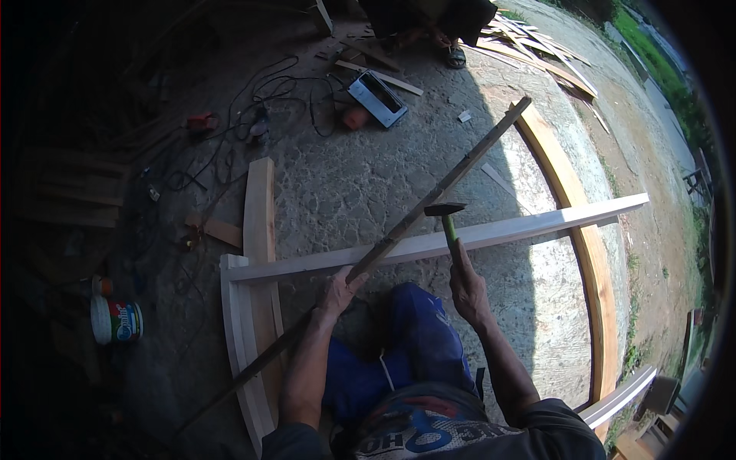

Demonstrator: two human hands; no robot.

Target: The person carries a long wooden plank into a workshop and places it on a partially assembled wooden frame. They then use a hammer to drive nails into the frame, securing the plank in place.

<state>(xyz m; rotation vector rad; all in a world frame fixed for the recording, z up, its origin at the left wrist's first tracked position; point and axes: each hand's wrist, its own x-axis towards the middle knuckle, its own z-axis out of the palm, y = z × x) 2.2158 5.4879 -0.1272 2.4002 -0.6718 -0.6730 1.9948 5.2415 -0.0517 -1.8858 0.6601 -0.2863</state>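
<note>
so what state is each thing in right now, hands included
left hand: closed around the long dark wooden stick, held slanted over the frame
right hand: gripping the green-handled hammer, head raised
pale wooden frame: lying flat on the ground
grey metal toolbox: open
white plastic bucket: upright

A long diagonal batten (429, 201) lies across the pale crosspiece (491, 234), which spans two side boards, left (259, 222) and right (571, 199). Cables (268, 100) and a metal box (377, 98) lie beyond; a tub (116, 320) stands far left.
</note>
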